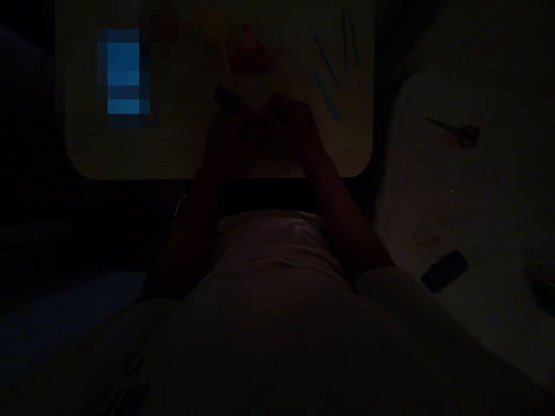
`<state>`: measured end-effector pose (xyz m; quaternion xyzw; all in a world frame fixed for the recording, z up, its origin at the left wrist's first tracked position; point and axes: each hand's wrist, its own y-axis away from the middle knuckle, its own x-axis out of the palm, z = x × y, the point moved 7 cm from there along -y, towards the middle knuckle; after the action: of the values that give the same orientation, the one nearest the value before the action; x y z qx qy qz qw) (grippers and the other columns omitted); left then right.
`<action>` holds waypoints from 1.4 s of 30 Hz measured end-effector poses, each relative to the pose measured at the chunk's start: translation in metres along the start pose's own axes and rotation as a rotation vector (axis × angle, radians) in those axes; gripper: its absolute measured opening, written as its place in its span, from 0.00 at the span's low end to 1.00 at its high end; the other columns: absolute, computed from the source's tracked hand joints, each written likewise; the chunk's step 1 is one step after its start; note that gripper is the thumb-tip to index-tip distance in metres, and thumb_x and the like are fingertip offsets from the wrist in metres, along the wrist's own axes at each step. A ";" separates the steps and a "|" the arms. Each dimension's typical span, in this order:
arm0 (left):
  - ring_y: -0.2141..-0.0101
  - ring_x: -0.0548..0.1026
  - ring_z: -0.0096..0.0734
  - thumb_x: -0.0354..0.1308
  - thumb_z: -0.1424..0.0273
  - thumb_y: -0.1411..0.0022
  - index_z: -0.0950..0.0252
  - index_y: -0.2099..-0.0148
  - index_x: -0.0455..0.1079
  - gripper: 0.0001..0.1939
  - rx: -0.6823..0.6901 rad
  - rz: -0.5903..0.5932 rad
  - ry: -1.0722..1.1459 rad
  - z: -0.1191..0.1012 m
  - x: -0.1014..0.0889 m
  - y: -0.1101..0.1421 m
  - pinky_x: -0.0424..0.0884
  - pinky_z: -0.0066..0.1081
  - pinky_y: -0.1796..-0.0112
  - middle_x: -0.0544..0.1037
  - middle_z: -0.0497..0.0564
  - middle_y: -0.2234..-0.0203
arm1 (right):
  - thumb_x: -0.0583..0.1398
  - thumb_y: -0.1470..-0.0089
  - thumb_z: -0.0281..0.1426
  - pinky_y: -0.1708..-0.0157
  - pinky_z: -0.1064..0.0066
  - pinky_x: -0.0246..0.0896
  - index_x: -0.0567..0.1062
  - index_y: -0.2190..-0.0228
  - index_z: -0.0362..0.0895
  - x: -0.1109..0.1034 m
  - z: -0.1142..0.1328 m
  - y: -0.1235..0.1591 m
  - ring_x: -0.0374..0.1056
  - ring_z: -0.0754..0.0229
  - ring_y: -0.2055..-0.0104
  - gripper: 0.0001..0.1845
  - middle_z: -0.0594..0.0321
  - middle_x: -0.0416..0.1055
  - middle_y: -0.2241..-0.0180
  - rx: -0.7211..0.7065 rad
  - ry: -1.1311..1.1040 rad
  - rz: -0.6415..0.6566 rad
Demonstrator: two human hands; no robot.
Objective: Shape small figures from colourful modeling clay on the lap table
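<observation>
Although the light is very dim, a pale shirt shows nearest, the wearer's two forearms reaching forward from either side of it. Off to the right, a dark rectangular object lies tilted on a second, pale surface, and farther along it lie scissors, blades pointing left. Straight ahead is the near edge of a wooden-looking surface with rounded corners. Just beyond that edge, the left hand and right hand come close together, fingers bent inward; it is too dark to tell whether either one is pinching anything. A small dark bluish lump sits just past the left hand, at its fingers or touching them; which of the two, I cannot tell. To the right of the right hand, a thicker turquoise stick lies aslant, with three thin sticks beyond it. Past the hands, a red object lies near the middle, a yellow one with a narrow stem to its left. At the far left, a blue patch is blurred into squares.
</observation>
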<state>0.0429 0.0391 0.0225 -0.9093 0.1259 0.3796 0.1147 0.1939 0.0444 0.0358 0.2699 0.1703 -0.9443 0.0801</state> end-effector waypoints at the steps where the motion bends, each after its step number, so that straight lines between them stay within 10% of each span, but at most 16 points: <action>1: 0.60 0.74 0.42 0.55 0.51 0.32 0.53 0.55 0.76 0.15 0.006 -0.010 -0.010 -0.001 -0.001 0.000 0.71 0.48 0.55 0.81 0.46 0.60 | 0.47 0.35 0.69 0.59 0.59 0.59 0.62 0.72 0.54 0.000 0.000 0.000 0.64 0.51 0.64 0.33 0.63 0.71 0.69 0.001 -0.003 -0.001; 42: 0.57 0.77 0.45 0.55 0.49 0.29 0.57 0.53 0.76 0.19 0.070 -0.029 -0.014 0.004 0.000 0.000 0.73 0.48 0.53 0.82 0.50 0.60 | 0.48 0.34 0.66 0.57 0.58 0.62 0.64 0.71 0.56 -0.001 0.001 0.000 0.68 0.49 0.62 0.30 0.61 0.74 0.66 0.017 0.023 0.011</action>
<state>0.0409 0.0406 0.0199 -0.9038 0.1253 0.3795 0.1529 0.1946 0.0438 0.0372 0.2823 0.1619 -0.9421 0.0811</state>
